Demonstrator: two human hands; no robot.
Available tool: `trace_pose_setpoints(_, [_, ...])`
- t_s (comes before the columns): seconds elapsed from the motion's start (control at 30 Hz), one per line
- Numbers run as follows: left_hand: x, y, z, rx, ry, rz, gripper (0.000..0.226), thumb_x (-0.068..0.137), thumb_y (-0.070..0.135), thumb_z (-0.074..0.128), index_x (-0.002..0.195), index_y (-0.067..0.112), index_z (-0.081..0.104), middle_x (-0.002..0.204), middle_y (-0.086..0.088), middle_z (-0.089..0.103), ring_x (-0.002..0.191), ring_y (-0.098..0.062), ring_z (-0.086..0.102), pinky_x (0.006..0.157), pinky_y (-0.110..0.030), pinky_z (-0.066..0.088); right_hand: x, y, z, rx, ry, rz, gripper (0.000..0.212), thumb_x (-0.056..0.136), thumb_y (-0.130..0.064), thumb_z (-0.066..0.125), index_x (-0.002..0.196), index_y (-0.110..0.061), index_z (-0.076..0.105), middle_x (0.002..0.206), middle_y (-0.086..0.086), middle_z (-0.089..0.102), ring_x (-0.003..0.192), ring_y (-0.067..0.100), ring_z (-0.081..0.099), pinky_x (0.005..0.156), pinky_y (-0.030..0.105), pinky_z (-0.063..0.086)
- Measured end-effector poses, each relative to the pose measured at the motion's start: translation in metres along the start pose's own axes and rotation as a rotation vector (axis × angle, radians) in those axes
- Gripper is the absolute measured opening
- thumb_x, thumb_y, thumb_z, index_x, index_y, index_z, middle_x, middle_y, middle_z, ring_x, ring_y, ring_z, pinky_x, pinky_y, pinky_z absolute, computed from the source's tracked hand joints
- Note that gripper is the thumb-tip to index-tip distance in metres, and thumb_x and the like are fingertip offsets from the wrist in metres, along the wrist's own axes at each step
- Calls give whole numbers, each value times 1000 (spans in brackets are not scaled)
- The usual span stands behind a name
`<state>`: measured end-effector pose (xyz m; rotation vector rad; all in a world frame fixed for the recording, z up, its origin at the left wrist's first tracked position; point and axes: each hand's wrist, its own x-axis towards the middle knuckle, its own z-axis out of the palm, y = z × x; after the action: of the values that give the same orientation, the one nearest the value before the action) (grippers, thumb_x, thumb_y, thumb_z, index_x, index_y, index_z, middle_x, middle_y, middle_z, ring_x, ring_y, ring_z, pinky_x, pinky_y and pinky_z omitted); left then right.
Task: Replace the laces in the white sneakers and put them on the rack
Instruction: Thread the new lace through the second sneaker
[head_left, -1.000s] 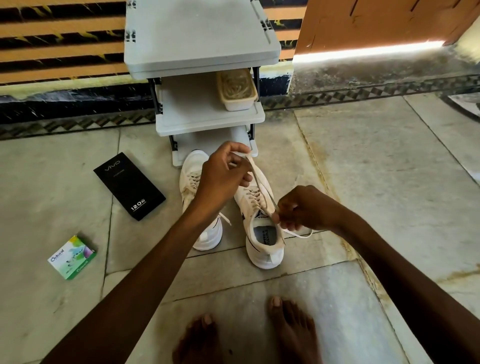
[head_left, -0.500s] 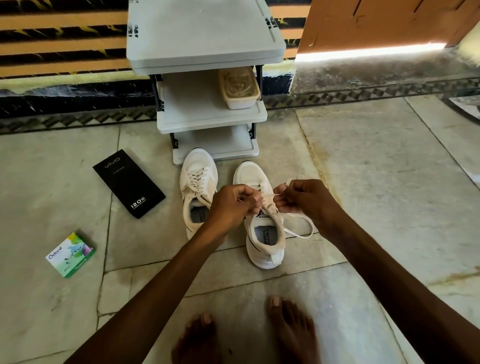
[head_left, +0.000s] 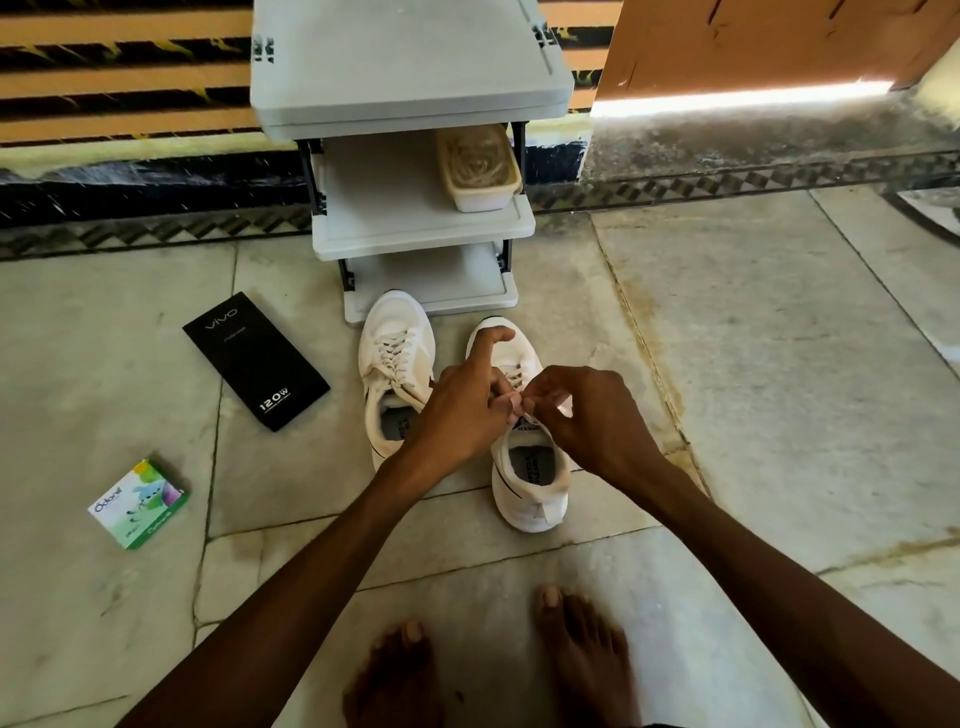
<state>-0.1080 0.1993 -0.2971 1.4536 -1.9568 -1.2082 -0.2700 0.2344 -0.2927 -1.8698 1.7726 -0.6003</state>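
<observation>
Two white sneakers stand side by side on the floor, toes toward a grey plastic rack. The left sneaker is laced, its ends loose. Both my hands meet over the tongue of the right sneaker. My left hand pinches the cream lace with its index finger raised over the toe. My right hand pinches the same lace from the other side. The hands hide most of the lace and eyelets.
A cream tub sits on the rack's middle shelf. A black box and a small green carton lie on the floor at the left. My bare feet are at the bottom edge. Stone floor extends to the right.
My left hand came down from holding the lace high above the shoe. Both hands drew together low over the right sneaker's tongue, and the loose loop at the right is gone from sight.
</observation>
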Motion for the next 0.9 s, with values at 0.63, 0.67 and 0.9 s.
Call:
trace_pose_setpoints(0.63, [-9,-29,11,71,34,-185,4,83,13,73,83,18,73,69,7,68,65,-8,67,74,-29,57,-19,-5,45,-325,103,60,23,76,-35,54,72,-16,67,73,-2,60,70,20,52,52,26,25])
trace_pose_setpoints(0.67, [-9,-29,11,68,36,-190,5,83,14,74,82,18,73,67,7,68,63,-7,67,73,-28,56,-19,-5,46,-319,104,65,21,77,-33,56,74,-16,67,75,-1,60,71,20,52,53,27,26])
trace_pose_setpoints(0.9, [-7,-28,9,84,12,-197,8,84,14,74,77,18,72,60,8,65,59,-6,65,73,-25,54,-19,-9,56,-243,137,161,3,73,-15,69,75,-15,68,80,2,60,78,25,54,56,34,41])
